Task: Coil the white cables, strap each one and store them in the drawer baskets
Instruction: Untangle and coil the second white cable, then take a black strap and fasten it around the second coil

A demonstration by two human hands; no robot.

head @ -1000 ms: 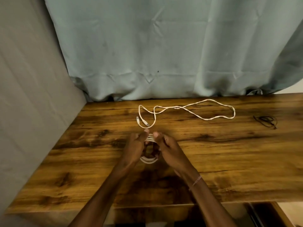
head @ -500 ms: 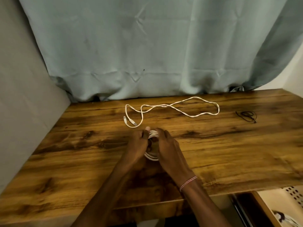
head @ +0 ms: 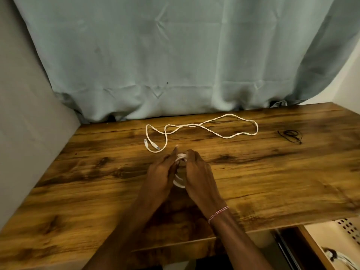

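Two hands at the middle of the wooden table (head: 272,172), pressed close together. Between them one coiled white cable (head: 178,183), standing on the tabletop in a small ring of several turns. Left hand (head: 159,172) gripping the coil's left side, fingers curled against it, one fingertip poking up above the ring. Right hand (head: 198,172) gripping the right side, fingers hooked over the top of the coil. Only two short arcs of the coil on show, top and bottom, the rest hidden behind palms and fingers; number of turns hard to count, and no telling whether a strap sits on it.

One loose white cable (head: 191,125) further back, well apart from the hands, sprawled in a long twisted loop along the table's far edge, both connector ends lying close together at its left. One thin black strap (head: 290,135) far right on the table, tangled and too small to read in detail.

One red-and-white thread bracelet (head: 218,212) on the right wrist.

One drawer basket (head: 348,228) at the lower right, below the table edge — white, perforated wall, cut off by the frame. Inside it one white bundle (head: 339,258) with a dark band, partly cropped, blurred.

One grey-green curtain (head: 175,55) hanging behind the table, its hem meeting the back edge.
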